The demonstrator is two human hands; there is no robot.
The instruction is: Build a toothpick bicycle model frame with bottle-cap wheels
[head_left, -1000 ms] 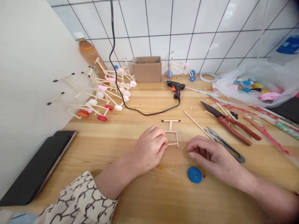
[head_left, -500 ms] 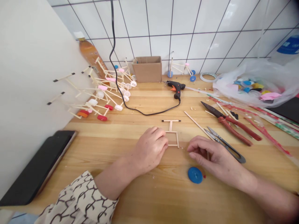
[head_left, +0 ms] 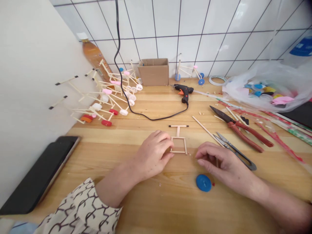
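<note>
A small frame of pale sticks lies flat on the table, a square with a short stem and a black-tipped crossbar. My left hand rests at its left side. Its thumb and fingertips are slightly apart beside the corner and touch or nearly touch the sticks. To the right, my right hand lies on its side, fingers loosely curled, with a gap between thumb and forefinger. A thin pale strip shows inside the curl; I cannot tell what it is. Below the right hand's fingertips is a blue button.
Scissors, red-handled pliers and a loose stick lie right. Behind are a glue gun with its cord, a cardboard box and a plastic bag. Finished stick models and a phone stand left.
My left hand has shifted slightly left and its fingers have loosened, uncovering the left side of the stick frame. The frame and my right hand have stayed in place.
</note>
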